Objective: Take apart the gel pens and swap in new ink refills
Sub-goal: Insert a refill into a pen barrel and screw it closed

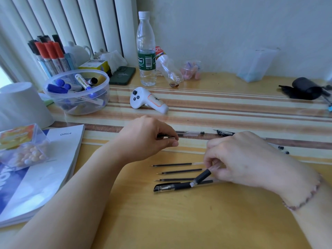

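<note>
Right hand (239, 159) pinches a clear pen barrel (201, 177) with ribbed black grip; left hand (147, 137) closes on a small dark part. Three thin refills (172, 164) lie on the glossy table (161, 221).

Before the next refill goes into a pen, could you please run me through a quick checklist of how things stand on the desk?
1. Barrel in hand: ok. The right hand holds an open pen barrel by its clear end, black grip section pointing down-left.
2. Barrel empty: cannot tell.
3. Refills within reach: ok. Three refills lie side by side just left of the right hand, tips pointing left.
4. Left hand free: not ok. It pinches a small dark part, mostly hidden.
5. Capped pen waiting: ok, below the refills.
6. Other clear barrels kept apart: ok, beyond the left hand.
</note>
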`<state>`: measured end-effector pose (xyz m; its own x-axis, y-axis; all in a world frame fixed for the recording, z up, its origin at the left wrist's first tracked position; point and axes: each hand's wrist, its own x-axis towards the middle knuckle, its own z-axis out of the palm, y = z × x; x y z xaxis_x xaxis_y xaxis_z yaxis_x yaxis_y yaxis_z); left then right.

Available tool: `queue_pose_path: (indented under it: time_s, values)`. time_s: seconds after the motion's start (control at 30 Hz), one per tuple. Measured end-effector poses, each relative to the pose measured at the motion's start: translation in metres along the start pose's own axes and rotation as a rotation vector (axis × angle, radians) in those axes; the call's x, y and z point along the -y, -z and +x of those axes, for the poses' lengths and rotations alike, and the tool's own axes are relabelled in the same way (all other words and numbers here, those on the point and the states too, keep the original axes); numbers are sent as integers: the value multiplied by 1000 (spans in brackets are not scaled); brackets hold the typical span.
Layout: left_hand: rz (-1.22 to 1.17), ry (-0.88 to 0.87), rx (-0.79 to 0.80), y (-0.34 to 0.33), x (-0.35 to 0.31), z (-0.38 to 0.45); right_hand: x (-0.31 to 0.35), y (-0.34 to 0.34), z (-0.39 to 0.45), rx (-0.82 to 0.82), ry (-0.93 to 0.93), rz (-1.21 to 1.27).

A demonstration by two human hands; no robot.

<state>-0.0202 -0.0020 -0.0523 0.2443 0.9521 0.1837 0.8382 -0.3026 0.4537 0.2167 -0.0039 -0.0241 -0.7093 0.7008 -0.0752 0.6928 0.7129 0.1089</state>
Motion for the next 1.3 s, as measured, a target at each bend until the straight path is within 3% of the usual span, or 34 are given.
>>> queue_pose_path:
  time_s: [0.4,0.97,1.3]
  values:
    - [-54,10,28,0,-2,0,-9,-6,1,-4,-34,-59]
    - [-479,-32,38,9,-9,0,-35,8,-17,-41,-279,344]
    - [-514,-65,30,6,-12,-1,-38,2,-16,-120,-279,434]
